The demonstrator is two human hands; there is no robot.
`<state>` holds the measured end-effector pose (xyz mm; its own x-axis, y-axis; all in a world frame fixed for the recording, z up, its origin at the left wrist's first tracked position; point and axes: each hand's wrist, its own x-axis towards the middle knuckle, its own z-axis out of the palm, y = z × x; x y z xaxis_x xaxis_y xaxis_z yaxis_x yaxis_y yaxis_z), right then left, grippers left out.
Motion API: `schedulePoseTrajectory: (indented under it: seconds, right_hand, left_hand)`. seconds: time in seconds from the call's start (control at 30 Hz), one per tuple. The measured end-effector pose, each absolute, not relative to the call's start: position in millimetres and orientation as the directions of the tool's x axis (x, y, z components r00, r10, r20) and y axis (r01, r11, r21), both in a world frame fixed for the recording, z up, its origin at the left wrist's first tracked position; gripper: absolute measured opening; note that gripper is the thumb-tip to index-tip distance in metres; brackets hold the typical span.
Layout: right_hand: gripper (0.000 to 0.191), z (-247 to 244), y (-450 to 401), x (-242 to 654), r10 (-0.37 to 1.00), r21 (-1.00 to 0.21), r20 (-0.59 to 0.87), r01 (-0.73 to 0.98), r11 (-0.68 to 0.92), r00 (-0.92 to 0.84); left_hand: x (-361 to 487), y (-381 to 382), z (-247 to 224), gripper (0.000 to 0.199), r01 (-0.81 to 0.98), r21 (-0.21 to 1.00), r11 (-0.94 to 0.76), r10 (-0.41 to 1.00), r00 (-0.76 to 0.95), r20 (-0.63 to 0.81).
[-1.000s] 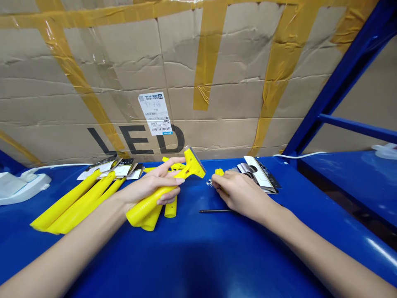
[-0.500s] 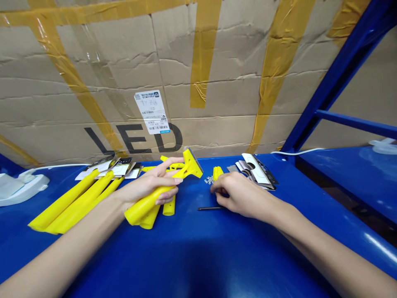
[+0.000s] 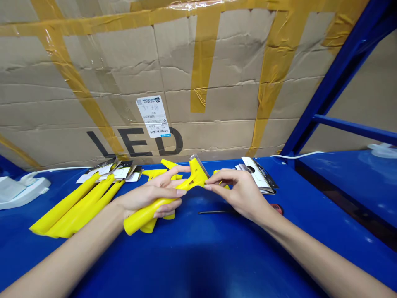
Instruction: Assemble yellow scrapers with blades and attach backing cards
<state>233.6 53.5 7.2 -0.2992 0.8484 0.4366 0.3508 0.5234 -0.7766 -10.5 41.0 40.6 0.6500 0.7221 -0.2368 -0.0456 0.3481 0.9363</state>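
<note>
My left hand (image 3: 159, 188) is wrapped around the yellow handle of a scraper (image 3: 141, 217), whose head points up and to the right. A clear strip covers the blade edge (image 3: 200, 163). At the lower corner of that head, my right hand (image 3: 242, 188) has thumb and forefinger pinched together; whatever sits between them is too small to make out. Behind the right fingers, small yellow parts (image 3: 226, 185) show partly. A screwdriver (image 3: 212, 212) with a dark shaft lies under the right wrist. More yellow scrapers (image 3: 150, 225) rest beneath and behind the left hand.
On the left lie several yellow-handled scrapers (image 3: 74, 203) with cards attached. Folded cards (image 3: 259, 176) sit at right. A taped cardboard box (image 3: 235, 95) stands behind the blue surface (image 3: 173, 265). A blue metal frame (image 3: 322, 99) rises on the right, and a white device (image 3: 34, 188) is at far left.
My right hand has moved left and up from beside the small screws to the scraper head's corner. The screwdriver's red handle end now shows. My left hand keeps its hold on the scraper.
</note>
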Motion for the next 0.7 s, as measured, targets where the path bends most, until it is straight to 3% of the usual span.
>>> schedulePoseTrajectory:
  seconds: [0.23, 0.4, 0.7]
  right_hand:
    - [0.007, 7.2, 57.0, 235.4, 0.89, -0.851, 0.332, 0.307, 0.425, -0.312]
    - [0.021, 9.7, 59.0, 238.6, 0.911, -0.873, 0.262, 0.325, 0.364, -0.318]
    - [0.006, 9.9, 55.0, 242.4, 0.832, -0.763, 0.388, 0.368, 0.531, -0.396]
  left_hand:
    - [-8.2, 38.0, 38.9, 0.05, -0.121, 0.923, 0.365, 0.722, 0.663, -0.198]
    - [-9.8, 36.8, 37.9, 0.059, -0.102, 0.925, 0.367, 0.709, 0.674, -0.207]
    - [-8.5, 36.3, 38.2, 0.06, -0.09, 0.934, 0.347, 0.702, 0.685, -0.194]
